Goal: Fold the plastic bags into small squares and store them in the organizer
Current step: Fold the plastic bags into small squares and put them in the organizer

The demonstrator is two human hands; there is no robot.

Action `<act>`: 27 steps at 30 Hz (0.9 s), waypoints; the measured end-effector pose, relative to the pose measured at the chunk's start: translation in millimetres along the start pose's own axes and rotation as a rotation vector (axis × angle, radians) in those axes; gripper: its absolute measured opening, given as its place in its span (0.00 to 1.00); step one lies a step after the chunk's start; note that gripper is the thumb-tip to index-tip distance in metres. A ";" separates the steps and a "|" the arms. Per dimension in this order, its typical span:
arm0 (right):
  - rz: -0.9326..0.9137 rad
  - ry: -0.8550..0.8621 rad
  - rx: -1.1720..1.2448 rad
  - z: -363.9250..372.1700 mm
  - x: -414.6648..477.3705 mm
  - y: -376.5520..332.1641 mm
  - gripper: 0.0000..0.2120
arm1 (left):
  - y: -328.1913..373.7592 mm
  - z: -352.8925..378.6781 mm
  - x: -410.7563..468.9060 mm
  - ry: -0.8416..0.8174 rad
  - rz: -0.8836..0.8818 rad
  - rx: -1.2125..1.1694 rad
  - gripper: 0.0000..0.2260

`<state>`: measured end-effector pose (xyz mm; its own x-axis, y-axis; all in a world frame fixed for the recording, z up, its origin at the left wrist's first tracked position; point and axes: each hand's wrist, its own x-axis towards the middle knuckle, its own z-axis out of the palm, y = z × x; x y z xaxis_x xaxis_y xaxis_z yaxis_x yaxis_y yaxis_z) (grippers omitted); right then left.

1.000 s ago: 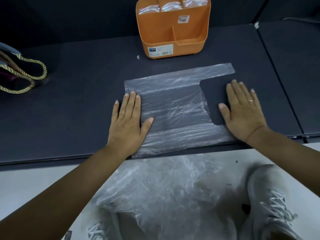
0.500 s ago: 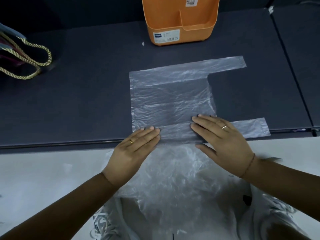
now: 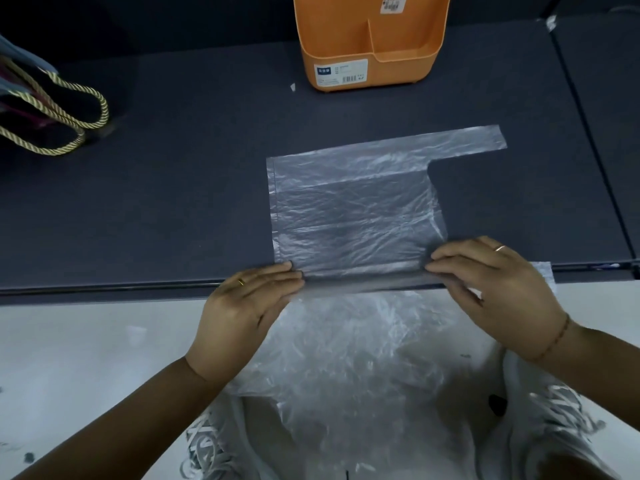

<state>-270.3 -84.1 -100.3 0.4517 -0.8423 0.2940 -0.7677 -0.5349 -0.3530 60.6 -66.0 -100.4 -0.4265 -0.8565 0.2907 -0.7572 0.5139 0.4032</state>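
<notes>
A clear plastic bag (image 3: 353, 209) lies flat on the dark table (image 3: 166, 209), its two handle strips pointing right. Its near edge reaches the table's front edge. My left hand (image 3: 242, 313) pinches the bag's near left corner, fingers on top and thumb below. My right hand (image 3: 498, 292) pinches the near edge further right, beside the near handle strip. The orange organizer (image 3: 367, 46) stands at the far middle of the table, well beyond the bag; its front compartments look bare.
A heap of crumpled clear plastic bags (image 3: 363, 358) lies on my lap below the table edge. A bag with gold rope handles (image 3: 59, 112) sits at the far left. White shoes (image 3: 554, 427) show on the pale floor.
My hands left the bag's left and right sides and came to its near edge. Since half a second ago they have spread apart along that edge and taken hold of it.
</notes>
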 end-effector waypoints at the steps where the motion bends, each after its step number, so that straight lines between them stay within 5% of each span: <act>1: 0.028 0.003 -0.002 -3.7 -1.5 3.7 0.12 | -0.4 -2.8 1.4 -0.020 -0.038 -0.026 0.12; 6: 0.183 -0.100 0.086 -36.7 2.2 29.2 0.10 | 3.7 -26.1 12.4 -0.065 -0.395 -0.316 0.09; 10: 0.552 -0.204 0.617 -63.6 21.5 60.3 0.02 | 4.2 -40.8 30.6 -0.017 -0.731 -0.612 0.04; 13: 0.693 -0.105 0.872 -70.5 38.8 73.7 0.15 | -2.6 -46.1 54.4 0.024 -0.796 -0.710 0.05; 20: 0.892 0.049 0.550 -45.7 77.2 98.0 0.09 | -46.6 -19.1 109.7 0.062 -0.847 -0.576 0.08; 27: 0.877 0.053 0.208 -33.3 87.6 98.6 0.09 | -66.3 3.7 134.7 0.068 -0.742 -0.239 0.09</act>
<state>-321.6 -208.5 -79.8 -0.2827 -0.9520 -0.1177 -0.7268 0.2927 -0.6214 51.5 -215.5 -91.1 0.1867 -0.9792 -0.0789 -0.7017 -0.1892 0.6869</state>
